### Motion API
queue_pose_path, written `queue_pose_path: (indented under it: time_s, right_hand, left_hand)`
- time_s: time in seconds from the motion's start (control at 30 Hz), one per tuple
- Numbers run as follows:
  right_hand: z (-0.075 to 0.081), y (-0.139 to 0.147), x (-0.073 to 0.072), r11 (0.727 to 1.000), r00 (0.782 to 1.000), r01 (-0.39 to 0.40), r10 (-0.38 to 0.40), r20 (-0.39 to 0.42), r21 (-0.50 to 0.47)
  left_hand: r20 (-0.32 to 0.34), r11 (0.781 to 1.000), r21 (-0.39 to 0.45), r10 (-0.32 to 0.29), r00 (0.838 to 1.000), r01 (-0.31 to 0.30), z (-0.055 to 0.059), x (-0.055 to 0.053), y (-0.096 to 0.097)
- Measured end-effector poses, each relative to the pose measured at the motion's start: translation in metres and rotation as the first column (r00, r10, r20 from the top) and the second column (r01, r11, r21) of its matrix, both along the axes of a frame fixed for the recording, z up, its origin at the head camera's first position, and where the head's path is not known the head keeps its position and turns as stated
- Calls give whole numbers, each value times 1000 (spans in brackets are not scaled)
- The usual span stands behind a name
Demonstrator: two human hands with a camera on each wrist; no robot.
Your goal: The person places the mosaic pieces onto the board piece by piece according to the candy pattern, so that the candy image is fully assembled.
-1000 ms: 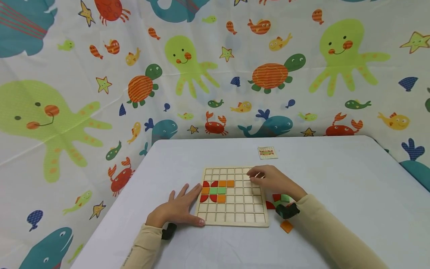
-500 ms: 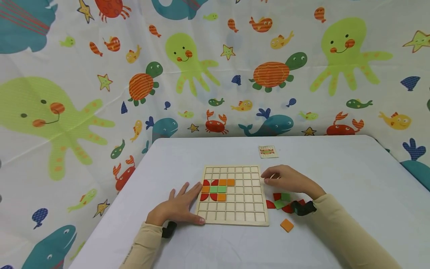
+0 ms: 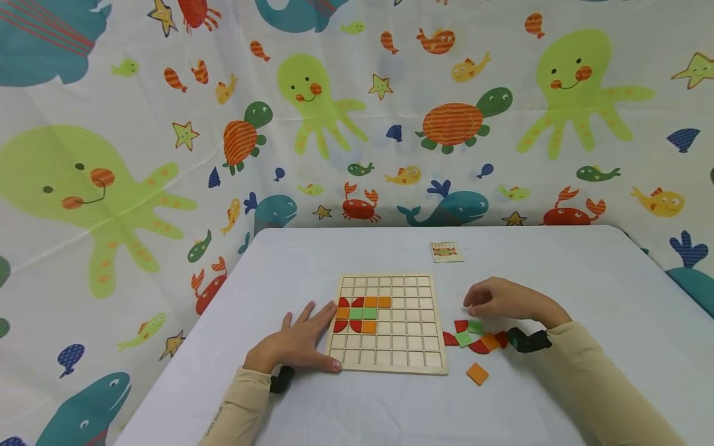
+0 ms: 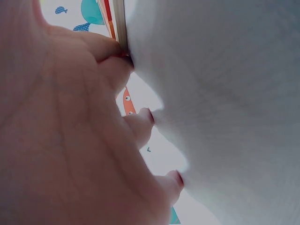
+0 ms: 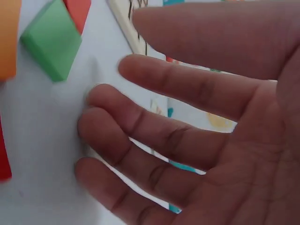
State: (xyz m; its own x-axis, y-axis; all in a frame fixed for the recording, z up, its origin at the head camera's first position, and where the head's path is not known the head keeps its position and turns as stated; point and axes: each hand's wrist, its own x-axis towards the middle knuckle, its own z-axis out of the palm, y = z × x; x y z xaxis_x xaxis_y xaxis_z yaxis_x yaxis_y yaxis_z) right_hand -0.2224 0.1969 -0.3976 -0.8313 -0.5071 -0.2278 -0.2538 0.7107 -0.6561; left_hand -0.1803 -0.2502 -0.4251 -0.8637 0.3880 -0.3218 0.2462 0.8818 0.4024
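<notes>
A wooden grid board (image 3: 407, 344) lies on the table, with red, orange and green tiles set in its left cells. My left hand (image 3: 295, 347) is spread along the board's left edge, thumb at the near left corner and fingertips on the table. To the right of the board, my right hand (image 3: 510, 298) hovers just beyond a small pile of loose tiles, its fingers loosely bent and holding nothing. In the right wrist view a green tile (image 5: 54, 41) lies near those fingers. A red quarter-round tile (image 3: 478, 347) and an orange tile (image 3: 490, 342) lie in the pile.
A single orange tile (image 3: 477, 374) lies apart, nearer the front. Toward the back of the white table (image 3: 346, 254) sits a small pattern card (image 3: 446, 252). A sea-animal printed cloth (image 3: 334, 179) hangs behind and to the left.
My right hand has moved right, from above the board's right side to beside the tile pile, uncovering more tiles. My left hand has stayed at the board's edge.
</notes>
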Motion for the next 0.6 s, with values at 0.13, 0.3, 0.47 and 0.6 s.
queue_pose_path:
  time_s: [0.13, 0.3, 0.47, 0.6]
  right_hand:
    - [-2, 2, 1, 1000, 998, 3, -4, 60, 25]
    - [-4, 2, 4, 999, 996, -1, -2, 93, 38]
    - [-7, -1, 4, 998, 997, -12, 7, 74, 61]
    - [-9, -3, 3, 997, 998, -17, 12, 58, 79]
  left_hand:
    - [-1, 1000, 4, 4, 1000, -4, 0, 0, 0]
    - [2, 1000, 8, 3, 1000, -3, 2, 0, 1]
    - [1, 1000, 10, -2, 1000, 2, 4, 2, 1]
    - [-3, 1000, 11, -4, 1000, 4, 4, 2, 1]
